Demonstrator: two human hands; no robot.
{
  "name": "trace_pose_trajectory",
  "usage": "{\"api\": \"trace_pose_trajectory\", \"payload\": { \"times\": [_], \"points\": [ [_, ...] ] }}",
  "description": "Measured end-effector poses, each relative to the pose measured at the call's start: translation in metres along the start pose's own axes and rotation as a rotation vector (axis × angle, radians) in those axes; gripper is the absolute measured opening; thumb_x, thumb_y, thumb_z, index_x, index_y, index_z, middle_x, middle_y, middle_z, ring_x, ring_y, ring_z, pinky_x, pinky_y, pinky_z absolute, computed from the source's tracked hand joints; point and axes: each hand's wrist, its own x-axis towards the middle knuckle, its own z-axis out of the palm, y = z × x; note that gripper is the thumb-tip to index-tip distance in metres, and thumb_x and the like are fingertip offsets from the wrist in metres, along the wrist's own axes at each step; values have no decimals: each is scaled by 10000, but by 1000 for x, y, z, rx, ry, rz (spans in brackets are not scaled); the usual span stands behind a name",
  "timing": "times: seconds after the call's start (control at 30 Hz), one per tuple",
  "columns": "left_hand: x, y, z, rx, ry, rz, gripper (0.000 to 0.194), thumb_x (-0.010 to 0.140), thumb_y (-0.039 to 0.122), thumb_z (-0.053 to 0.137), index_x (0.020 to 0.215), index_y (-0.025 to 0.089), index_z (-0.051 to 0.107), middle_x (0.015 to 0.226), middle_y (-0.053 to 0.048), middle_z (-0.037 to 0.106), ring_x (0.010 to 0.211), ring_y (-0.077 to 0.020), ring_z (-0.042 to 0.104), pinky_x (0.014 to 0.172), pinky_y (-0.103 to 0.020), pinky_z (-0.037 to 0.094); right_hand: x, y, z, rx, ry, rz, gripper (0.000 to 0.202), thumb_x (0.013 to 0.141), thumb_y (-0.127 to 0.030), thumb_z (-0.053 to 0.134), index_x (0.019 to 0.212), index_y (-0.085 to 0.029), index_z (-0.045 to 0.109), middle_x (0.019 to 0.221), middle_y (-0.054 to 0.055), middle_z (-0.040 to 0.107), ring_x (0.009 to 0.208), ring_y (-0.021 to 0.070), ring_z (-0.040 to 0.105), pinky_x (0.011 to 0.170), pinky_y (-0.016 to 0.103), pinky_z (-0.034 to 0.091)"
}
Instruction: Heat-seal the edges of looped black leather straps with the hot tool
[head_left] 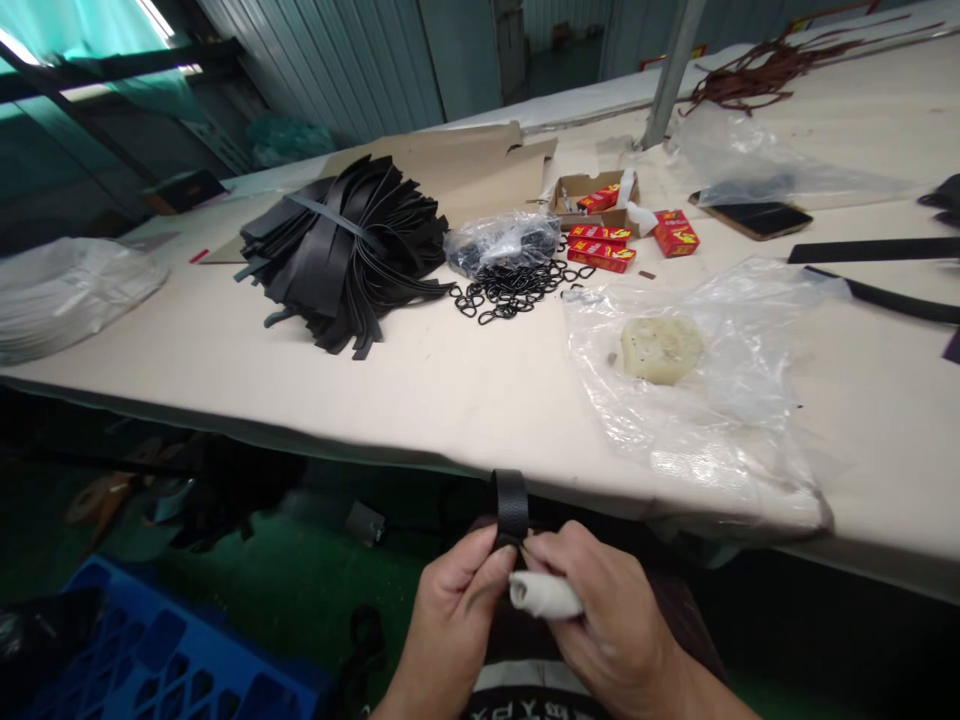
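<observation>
In front of the table edge, a black leather strap (511, 505) stands up in a bent loop between my hands. My left hand (454, 610) is closed on its near left side, thumb pressed against it. My right hand (611, 605) pinches the strap from the other side, fingertips close to my left thumb. A white tube-like piece (546, 595) projects from my right hand; whether it wraps a finger or is held, I cannot tell. The strap's lower ends are hidden by my fingers.
On the table (450, 400) lie a tied bundle of black straps (337, 245), black metal snap hooks (517, 290), red small boxes (600, 255), a pale wax-like block (664, 348) on plastic, and a phone (757, 215). A blue pallet (165, 640) sits on the floor at left.
</observation>
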Motion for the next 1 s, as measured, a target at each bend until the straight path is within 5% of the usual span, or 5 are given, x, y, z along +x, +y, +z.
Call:
{"api": "trace_pose_trajectory", "payload": {
  "times": [0.13, 0.23, 0.5, 0.73, 1.0],
  "points": [
    [2, 0, 7, -21, -1, -42, 199, 832, 284, 566, 945, 175, 686, 733, -10, 673, 655, -137, 580, 623, -204, 476, 1, 0, 6, 524, -81, 711, 115, 879, -261, 474, 792, -187, 487, 617, -24, 510, 517, 111, 522, 493, 210, 441],
    [4, 0, 10, -78, 8, -98, 250, 824, 291, 567, 1015, 145, 639, 789, -37, 686, 660, -144, 585, 621, -221, 484, 5, 0, 7, 793, -106, 907, 255, 860, -395, 509, 741, -171, 479, 574, -35, 467, 511, 107, 485, 495, 216, 437],
    [0, -4, 8, -117, -21, -125, 316, 833, 298, 560, 1087, 111, 554, 818, -66, 673, 670, -148, 571, 643, -256, 477, 6, 4, 14, 1003, -65, 1030, 353, 745, -456, 641, 690, -160, 456, 517, -55, 434, 449, 91, 433, 471, 243, 439],
    [0, -8, 0, -158, -104, -163, 222, 865, 298, 538, 1013, 149, 608, 877, -61, 654, 790, -151, 572, 726, -257, 438, 5, 5, 15, 729, -75, 1048, 313, 747, -438, 605, 687, -151, 497, 517, -31, 484, 463, 108, 472, 438, 212, 415],
    [-1, -10, -3, -207, -123, -193, 224, 873, 306, 521, 890, 112, 632, 666, -33, 621, 627, -127, 513, 637, -268, 424, 7, -2, 17, 666, -135, 1005, 240, 767, -386, 556, 682, -187, 451, 431, -66, 473, 387, 120, 512, 399, 209, 445]
  ]
}}
